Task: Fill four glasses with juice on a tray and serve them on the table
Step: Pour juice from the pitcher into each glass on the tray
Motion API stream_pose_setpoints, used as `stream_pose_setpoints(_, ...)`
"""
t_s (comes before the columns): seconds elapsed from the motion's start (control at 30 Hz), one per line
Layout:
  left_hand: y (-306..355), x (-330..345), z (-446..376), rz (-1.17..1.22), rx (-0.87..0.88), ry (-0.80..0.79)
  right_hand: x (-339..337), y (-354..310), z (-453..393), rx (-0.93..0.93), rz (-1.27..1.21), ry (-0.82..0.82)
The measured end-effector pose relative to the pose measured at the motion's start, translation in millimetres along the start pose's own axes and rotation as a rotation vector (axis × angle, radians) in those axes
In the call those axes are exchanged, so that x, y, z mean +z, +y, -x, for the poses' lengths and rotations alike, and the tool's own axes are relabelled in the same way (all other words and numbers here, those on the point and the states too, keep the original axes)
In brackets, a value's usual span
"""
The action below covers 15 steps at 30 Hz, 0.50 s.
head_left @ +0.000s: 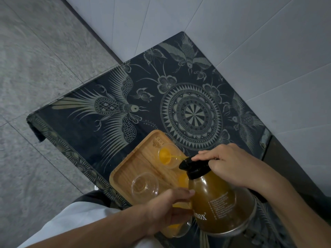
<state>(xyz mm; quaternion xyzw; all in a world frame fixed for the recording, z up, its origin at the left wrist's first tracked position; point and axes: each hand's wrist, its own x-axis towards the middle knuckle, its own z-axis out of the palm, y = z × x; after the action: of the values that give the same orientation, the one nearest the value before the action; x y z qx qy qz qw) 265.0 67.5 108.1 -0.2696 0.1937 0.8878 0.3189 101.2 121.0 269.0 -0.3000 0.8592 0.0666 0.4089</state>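
A wooden tray (136,163) lies on the near part of the table. My right hand (231,165) grips the handle of a glass jug (220,203) of orange juice with a black lid, tilted left. A thin stream runs from its spout into the far glass (168,155), which holds some juice. An empty glass (145,185) stands at the tray's middle. A third glass with juice (183,179) is mostly hidden behind the jug. My left hand (168,210) rests against the jug's side, above a juice-filled glass (176,229) at the tray's near end.
The table (111,140) has a dark cloth with pale bird and mandala patterns. White tiled wall (250,51) borders its far and right sides. Grey stone floor (35,68) lies to the left. My white clothing (80,219) shows at the bottom.
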Motion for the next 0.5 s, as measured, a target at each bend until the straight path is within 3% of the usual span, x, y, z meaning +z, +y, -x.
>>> stream_pose_setpoints(0.5, 4.5, -4.0, 2.9, 0.031, -0.016, 0.011, -1.8, -9.3, 0.8, 0.026, -0.02, -0.008)
